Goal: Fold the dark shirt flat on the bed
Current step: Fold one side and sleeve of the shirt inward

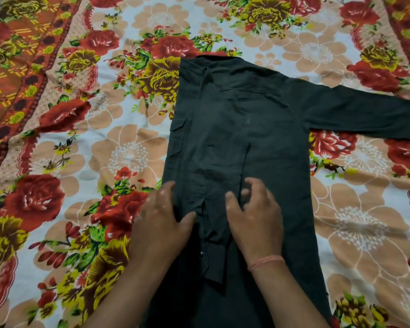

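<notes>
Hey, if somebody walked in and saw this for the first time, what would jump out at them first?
The dark shirt, lying mid-frame on a loud floral bedsheet of red roses, one sleeve stretched out to the right. Then the two hands low in the centre: the left hand at the shirt's folded left edge, the right hand, a pinkish thread at its wrist, on the folded-in sleeve.
</notes>
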